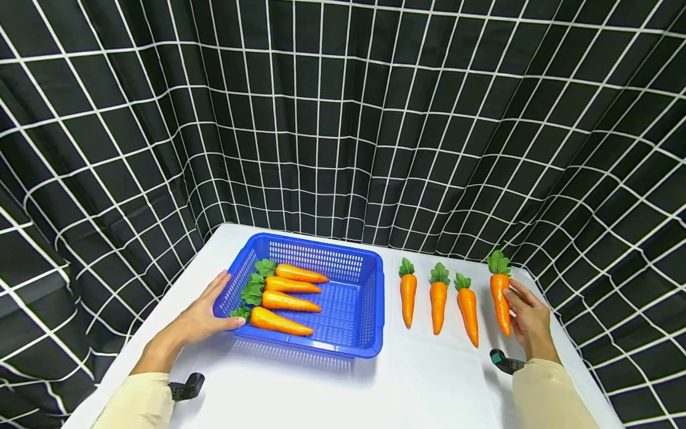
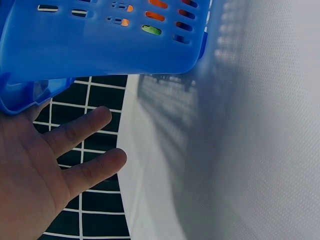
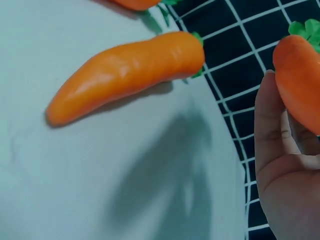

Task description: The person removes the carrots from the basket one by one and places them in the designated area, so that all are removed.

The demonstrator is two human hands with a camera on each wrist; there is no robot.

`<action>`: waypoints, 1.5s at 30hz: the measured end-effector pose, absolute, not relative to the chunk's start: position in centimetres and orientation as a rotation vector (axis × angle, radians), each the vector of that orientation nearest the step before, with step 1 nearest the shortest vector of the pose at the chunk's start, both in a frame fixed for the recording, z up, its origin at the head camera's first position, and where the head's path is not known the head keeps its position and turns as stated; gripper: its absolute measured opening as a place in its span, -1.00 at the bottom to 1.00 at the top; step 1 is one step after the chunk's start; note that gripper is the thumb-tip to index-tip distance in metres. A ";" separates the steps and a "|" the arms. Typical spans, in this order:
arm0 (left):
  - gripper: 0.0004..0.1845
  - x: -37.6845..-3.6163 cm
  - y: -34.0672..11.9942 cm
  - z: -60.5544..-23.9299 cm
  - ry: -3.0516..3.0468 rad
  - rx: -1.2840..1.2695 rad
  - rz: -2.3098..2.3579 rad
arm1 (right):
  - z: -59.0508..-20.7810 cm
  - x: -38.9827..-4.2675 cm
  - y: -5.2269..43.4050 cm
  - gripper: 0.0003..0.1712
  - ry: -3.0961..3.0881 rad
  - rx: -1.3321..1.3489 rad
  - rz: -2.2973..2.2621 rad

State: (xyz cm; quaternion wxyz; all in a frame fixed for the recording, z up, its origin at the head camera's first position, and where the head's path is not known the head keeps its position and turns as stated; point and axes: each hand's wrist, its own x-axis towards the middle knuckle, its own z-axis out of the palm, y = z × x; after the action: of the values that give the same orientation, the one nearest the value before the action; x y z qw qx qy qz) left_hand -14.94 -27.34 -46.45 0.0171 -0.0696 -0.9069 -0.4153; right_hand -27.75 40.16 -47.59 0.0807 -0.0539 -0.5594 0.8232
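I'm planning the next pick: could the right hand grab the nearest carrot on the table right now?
Probably not freely: the right hand already holds a carrot, though nothing else blocks the nearest carrot on the table.

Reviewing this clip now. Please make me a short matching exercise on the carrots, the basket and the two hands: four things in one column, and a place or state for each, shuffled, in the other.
Things
1. Basket
2. Left hand
3. Right hand
4. Three carrots

Places and states
A. Lying in a row on the white table
B. Holding one carrot
C. Blue, with four carrots inside
D. At the basket's left rim

Pairs: 1-C, 2-D, 3-B, 4-A
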 end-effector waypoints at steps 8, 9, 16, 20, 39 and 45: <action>0.14 -15.0 -27.3 -46.3 -2.820 -0.221 -1.286 | -49.1 -27.6 40.6 -0.55 -1.844 -0.316 2.319; 0.14 -15.0 -27.3 -46.2 -2.819 -0.222 -1.289 | -49.2 -27.6 40.5 -0.56 -1.853 -0.337 2.305; 0.13 -15.0 -27.2 -46.5 -2.816 -0.227 -1.298 | -50.3 -27.8 40.7 -0.50 -1.995 -0.556 2.131; 0.13 -15.0 -27.3 -46.4 -2.811 -0.235 -1.298 | -51.0 -27.9 40.6 -0.38 -2.140 -0.678 1.953; 0.14 -15.0 -27.3 -46.4 -2.821 -0.220 -1.299 | -51.8 -28.6 40.2 -0.47 -2.570 -0.693 1.303; 0.15 -14.9 -27.3 -46.2 -2.830 -0.205 -1.286 | -51.6 -28.8 40.5 -0.50 -2.588 -0.710 1.259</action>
State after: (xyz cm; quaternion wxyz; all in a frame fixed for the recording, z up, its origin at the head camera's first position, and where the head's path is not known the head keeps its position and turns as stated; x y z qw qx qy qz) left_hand -14.90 -27.35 -46.23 0.0133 -0.0659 -0.9083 -0.4128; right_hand -28.76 40.48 -51.61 0.0884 -0.2385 -0.8697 0.4230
